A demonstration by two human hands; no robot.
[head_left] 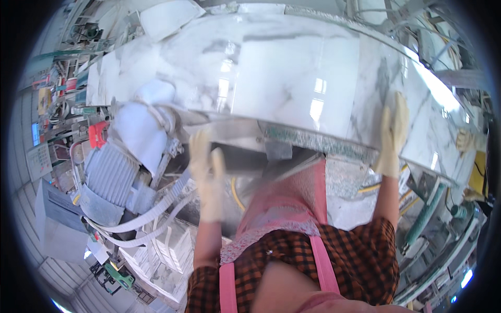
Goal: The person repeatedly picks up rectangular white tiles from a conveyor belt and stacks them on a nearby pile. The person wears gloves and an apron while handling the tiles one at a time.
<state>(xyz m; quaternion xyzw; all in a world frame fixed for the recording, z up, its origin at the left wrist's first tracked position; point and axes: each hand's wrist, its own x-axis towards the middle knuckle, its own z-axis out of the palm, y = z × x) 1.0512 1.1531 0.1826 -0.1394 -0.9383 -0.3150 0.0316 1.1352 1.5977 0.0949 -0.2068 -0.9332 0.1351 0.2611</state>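
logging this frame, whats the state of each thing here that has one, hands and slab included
marble slab: lying flat on the machine bed, glossy, whole
right hand: gloved, open, palm flat on the slab's near edge
left hand: gloved, open, blurred, just below the slab's edge; contact unclear
electric motor: dusty, grey; running or not cannot be told

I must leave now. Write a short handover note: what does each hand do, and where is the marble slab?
Left hand: gloved, open, blurred, just below the near edge of the marble slab; contact cannot be told.
Right hand: gloved, flat on the slab's right part, fingers spread.
Slab: large, white, grey-veined, lying across the machine bed.
Done: slab rests on the bed.
Left: cannot tell from this view.
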